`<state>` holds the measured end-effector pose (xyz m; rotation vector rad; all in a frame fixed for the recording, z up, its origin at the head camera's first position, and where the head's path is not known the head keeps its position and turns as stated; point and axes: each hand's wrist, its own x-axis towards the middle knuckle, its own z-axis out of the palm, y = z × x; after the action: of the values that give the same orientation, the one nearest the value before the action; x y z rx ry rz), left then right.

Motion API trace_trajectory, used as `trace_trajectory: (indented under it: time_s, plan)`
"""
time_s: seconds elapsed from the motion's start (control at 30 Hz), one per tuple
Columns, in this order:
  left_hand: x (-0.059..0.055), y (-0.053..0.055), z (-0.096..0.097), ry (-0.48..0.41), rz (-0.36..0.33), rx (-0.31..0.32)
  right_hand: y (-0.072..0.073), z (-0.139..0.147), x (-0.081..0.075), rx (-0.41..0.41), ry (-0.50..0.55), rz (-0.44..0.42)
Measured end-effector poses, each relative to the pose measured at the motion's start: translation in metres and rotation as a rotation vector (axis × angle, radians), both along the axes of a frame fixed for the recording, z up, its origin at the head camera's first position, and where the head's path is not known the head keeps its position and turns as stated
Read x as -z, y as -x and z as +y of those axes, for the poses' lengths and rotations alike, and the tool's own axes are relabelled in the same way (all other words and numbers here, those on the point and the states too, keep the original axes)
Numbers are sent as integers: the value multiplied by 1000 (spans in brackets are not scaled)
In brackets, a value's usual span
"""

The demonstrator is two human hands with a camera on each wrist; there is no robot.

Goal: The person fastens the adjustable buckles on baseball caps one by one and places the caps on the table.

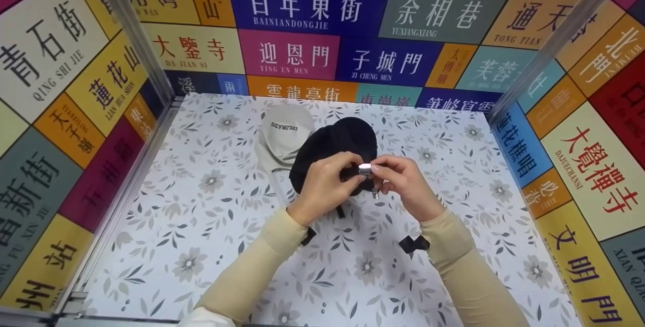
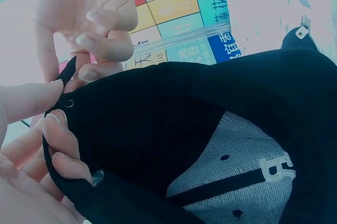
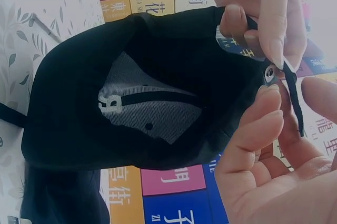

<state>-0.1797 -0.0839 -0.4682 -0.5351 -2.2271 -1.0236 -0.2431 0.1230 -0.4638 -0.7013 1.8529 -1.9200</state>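
Both hands hold a black baseball cap (image 1: 322, 148) above the patterned surface, its hollow inside facing the wrist cameras. Inside it shows a white mesh panel (image 2: 231, 155) with a pale letter-shaped patch (image 3: 110, 103). My left hand (image 1: 327, 181) pinches the cap's black back strap between thumb and fingers. Opposite it, my right hand (image 1: 403, 181) holds the strap's end (image 3: 295, 98) with its fingertips, close to a shiny metal buckle (image 1: 365, 168). A small metal eyelet (image 2: 69, 103) sits in the strap. Another small metal clip (image 1: 375, 194) hangs below the hands.
A light grey cap (image 1: 284, 138) with dark lettering lies behind and left of the black one. The table (image 1: 201, 246) has a white floral cover. Panels with coloured street-name signs (image 1: 312, 9) stand around it on three sides, with clear corner posts.
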Motion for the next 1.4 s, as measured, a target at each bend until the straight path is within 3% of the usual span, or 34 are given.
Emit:
trace_trajectory:
  time_s: [1.03, 1.4]
  plan:
    - [-1, -1, 0, 4, -3, 6, 0, 3, -2, 41, -2, 22]
    - [1, -2, 0, 4, 19, 10, -3, 4, 0, 48, 12, -10]
